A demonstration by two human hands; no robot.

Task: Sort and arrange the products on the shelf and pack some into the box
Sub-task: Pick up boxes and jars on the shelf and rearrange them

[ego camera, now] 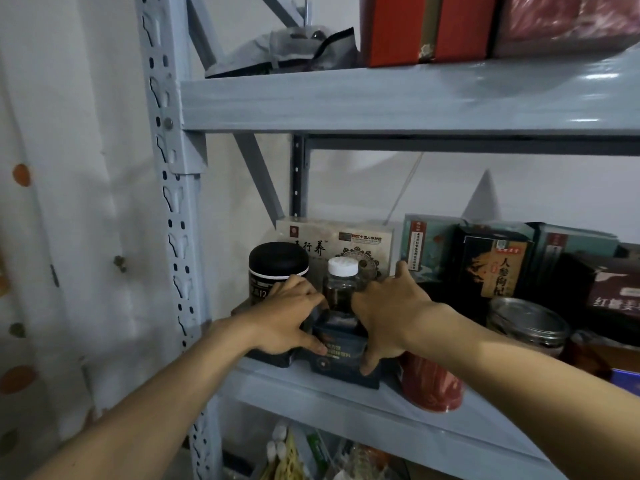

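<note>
Storeroom, metal shelving (381, 102), boxed products (429, 29)

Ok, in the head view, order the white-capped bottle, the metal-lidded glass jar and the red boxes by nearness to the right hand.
1. White-capped bottle, just left of the right hand.
2. Metal-lidded glass jar, farther right on the middle shelf.
3. Red boxes, up on the top shelf.

The only camera, on the head, faces forward at the middle shelf (346, 407), close, slightly from its left.
</note>
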